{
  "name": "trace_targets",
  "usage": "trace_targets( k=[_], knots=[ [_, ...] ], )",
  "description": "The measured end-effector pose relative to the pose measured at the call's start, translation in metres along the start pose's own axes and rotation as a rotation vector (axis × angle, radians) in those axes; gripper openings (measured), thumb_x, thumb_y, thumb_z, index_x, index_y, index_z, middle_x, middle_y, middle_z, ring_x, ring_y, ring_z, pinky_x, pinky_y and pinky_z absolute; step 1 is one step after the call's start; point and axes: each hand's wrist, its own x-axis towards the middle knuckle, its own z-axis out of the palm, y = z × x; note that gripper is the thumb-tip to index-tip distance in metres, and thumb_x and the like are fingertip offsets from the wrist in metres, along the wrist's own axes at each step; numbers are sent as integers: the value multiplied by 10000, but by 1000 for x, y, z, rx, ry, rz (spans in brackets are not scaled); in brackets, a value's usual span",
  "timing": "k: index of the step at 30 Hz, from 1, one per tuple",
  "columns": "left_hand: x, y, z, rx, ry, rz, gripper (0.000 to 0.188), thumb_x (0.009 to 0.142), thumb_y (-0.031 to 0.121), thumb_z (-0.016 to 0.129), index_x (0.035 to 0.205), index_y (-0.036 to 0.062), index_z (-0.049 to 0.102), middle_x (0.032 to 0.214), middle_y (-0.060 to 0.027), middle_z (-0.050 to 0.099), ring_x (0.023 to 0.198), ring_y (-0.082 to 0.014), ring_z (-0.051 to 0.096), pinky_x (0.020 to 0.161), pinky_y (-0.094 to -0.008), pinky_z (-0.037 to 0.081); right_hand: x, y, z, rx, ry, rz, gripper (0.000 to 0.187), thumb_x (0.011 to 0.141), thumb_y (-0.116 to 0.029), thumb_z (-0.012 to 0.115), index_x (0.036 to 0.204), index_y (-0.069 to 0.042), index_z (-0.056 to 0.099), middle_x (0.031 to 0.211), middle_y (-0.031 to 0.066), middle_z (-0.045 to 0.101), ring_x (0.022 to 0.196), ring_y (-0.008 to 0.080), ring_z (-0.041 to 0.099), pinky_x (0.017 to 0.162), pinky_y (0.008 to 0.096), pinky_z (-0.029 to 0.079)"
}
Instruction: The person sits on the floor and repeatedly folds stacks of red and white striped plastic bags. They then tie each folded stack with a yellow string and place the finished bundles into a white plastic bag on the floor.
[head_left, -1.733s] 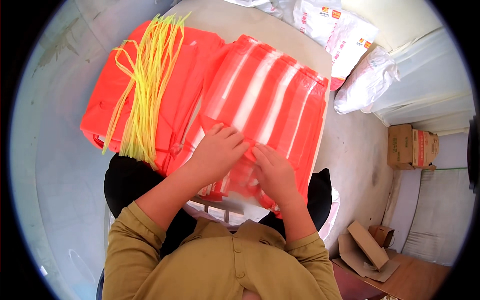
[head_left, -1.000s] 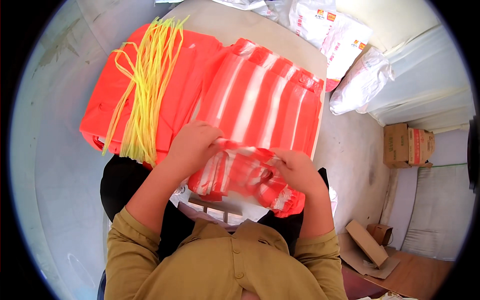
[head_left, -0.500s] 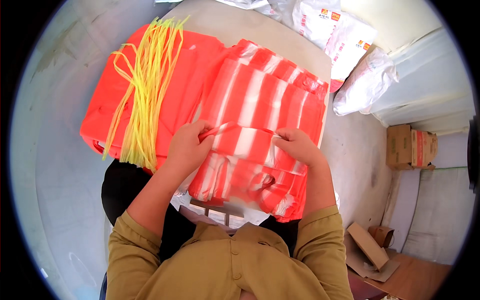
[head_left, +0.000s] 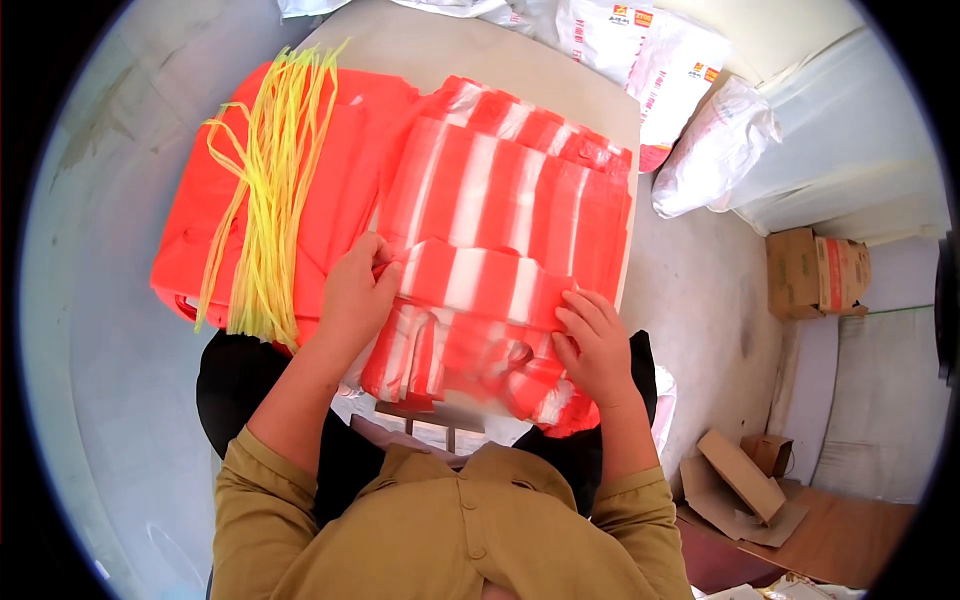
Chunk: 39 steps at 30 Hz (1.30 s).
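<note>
A stack of red-and-white striped plastic bags (head_left: 500, 190) lies in front of me, with a folded band across its near part and loose, crumpled ends toward my lap. My left hand (head_left: 358, 290) pinches the left end of that band between thumb and fingers. At the band's right end, my right hand (head_left: 595, 340) touches the plastic with its fingertips, thumb and fingers apart. Left of the stack is a smooth red plastic bundle (head_left: 350, 150). Across it lies a bunch of yellow plastic strips (head_left: 265, 210).
Both piles rest on a beige tabletop (head_left: 450, 45). White printed sacks (head_left: 640, 60) stand beyond its far right edge, near another white sack (head_left: 715, 150). Cardboard boxes (head_left: 815, 272) sit by the right wall, and flattened cardboard (head_left: 740, 490) lies at lower right.
The right hand has moved down along the bag's right edge and its fingers have spread. My left hand stays pinched at the left edge. The whole view has shifted slightly.
</note>
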Motion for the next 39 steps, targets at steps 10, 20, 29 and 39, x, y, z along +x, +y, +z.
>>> trace_targets(
  k=[10,20,29,39],
  knots=[
    [-6,23,-27,131,-239,60,297,864,-15,668,1152,54,646,1007,-138,675,961,-298,636,830,-380,523,-3,-4,4,-131,-102,106,465,777,6,699,1240,-47,686,1445,83,634,1297,346,597,1031,424,551],
    [-8,3,-22,339,-39,369,381,786,-33,707,1148,85,715,977,-122,651,1014,-363,572,900,-454,489,-7,5,4,-187,-25,70,372,810,28,636,1165,-53,714,1293,82,715,1178,318,660,947,430,570],
    [-13,13,-32,212,-65,441,250,811,-40,719,1040,61,722,991,-105,590,1031,-334,551,906,-404,467,-16,0,-49,40,-93,249,179,929,10,664,1091,-29,732,1122,118,757,1097,305,700,901,391,575],
    [1,15,-2,-225,-171,74,135,1039,129,616,1111,17,590,959,-120,676,888,-236,663,784,-345,514,-18,43,-38,713,41,818,169,1009,-144,654,1055,13,696,833,3,667,797,80,616,713,263,496]
  ],
)
